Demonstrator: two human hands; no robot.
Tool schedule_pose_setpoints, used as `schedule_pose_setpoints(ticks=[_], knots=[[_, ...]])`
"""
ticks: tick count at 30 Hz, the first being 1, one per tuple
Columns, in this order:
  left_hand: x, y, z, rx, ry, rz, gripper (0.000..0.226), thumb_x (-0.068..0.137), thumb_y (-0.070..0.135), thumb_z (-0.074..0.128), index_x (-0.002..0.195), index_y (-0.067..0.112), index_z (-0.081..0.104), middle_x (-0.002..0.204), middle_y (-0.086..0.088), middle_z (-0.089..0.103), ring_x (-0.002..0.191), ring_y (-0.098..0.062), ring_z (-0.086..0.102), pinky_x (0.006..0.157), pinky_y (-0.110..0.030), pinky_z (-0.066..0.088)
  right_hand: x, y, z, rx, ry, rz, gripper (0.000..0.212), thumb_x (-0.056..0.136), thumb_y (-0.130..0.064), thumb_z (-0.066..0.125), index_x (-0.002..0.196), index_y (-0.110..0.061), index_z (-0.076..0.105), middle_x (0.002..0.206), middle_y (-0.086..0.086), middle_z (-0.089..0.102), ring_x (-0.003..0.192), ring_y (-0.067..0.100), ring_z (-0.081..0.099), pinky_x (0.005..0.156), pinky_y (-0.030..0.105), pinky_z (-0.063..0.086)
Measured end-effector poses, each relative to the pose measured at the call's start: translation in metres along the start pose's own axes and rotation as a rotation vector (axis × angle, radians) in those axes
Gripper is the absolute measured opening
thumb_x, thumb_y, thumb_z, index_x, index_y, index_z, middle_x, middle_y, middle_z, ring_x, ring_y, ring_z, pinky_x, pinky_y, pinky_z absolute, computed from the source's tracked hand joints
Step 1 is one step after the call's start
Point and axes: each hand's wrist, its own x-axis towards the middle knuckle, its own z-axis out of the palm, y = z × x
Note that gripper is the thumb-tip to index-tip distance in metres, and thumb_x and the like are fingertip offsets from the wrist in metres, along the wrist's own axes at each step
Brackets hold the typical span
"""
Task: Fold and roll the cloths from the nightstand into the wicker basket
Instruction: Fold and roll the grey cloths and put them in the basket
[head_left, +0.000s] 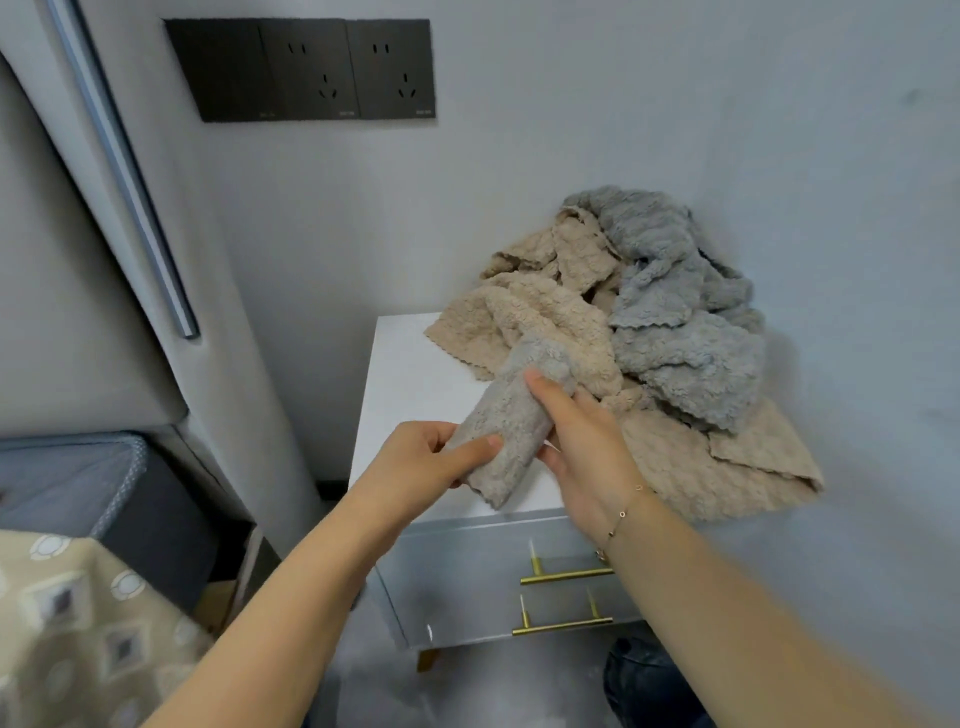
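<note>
A rolled grey-beige cloth (511, 421) is held above the white nightstand (410, 374). My left hand (421, 457) grips its lower end with thumb and fingers. My right hand (582, 441) wraps round its right side, index finger lying along the roll. Behind them a heap of loose cloths lies on the nightstand against the wall: beige ones (540, 312) and blue-grey ones (680, 317). One beige cloth (717, 467) hangs over the nightstand's right front corner. The wicker basket is not in view.
The nightstand has drawers with gold handles (566, 574). A padded headboard (78, 249) and a bed with a patterned cover (67, 623) stand to the left. Black wall sockets (306, 70) sit high on the grey wall.
</note>
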Motion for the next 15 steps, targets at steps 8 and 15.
schedule_pose_setpoints(ticks=[8,15], knots=[[-0.015,0.018,0.042,-0.031,-0.025,0.031,0.038,0.080,0.044,0.072,0.103,0.013,0.067,0.091,-0.009,0.074,0.076,-0.013,0.065,0.074,-0.024,0.051,-0.020,-0.028,-0.027,0.064,0.149,-0.089,0.021,0.087,-0.013,0.068,0.108,-0.011,0.068,0.100,0.005,0.074,0.088,0.014,0.071,0.069,0.024,0.057],[-0.067,0.023,0.100,0.014,-0.282,0.015,0.038,0.082,0.040,0.072,0.096,0.004,0.072,0.085,-0.011,0.067,0.075,-0.012,0.057,0.070,-0.024,0.044,-0.093,-0.030,-0.090,0.121,0.218,-0.135,0.029,0.091,-0.009,0.060,0.120,-0.011,0.063,0.113,0.006,0.071,0.105,0.020,0.067,0.088,0.035,0.054]])
